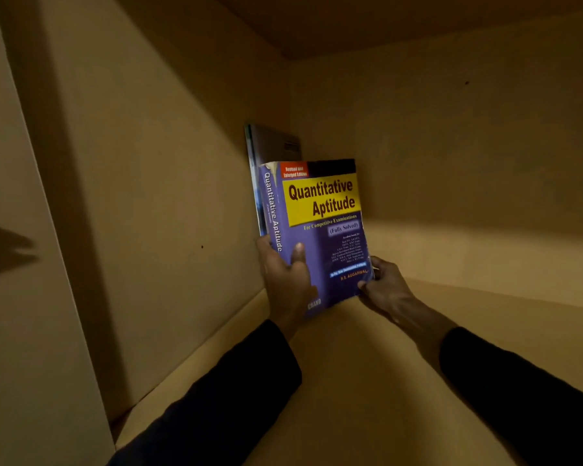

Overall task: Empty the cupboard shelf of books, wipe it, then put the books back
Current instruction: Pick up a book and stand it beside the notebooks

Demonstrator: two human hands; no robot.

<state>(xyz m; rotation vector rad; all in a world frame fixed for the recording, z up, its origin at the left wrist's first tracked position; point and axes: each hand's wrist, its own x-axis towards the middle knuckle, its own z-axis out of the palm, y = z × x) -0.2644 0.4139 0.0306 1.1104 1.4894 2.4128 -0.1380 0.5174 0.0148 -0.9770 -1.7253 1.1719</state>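
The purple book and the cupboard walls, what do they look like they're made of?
The purple book looks like a thick paperback: a glossy printed card cover that catches the light, worn and peeling pale at the spine's top corner. The cupboard walls look like smooth, matte, tan laminated board or painted wood; no grain shows in this dim light, so I cannot tell which.

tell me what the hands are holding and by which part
Both hold the Quantitative Aptitude book: left hand grips its lower spine, right hand pinches its lower right corner.
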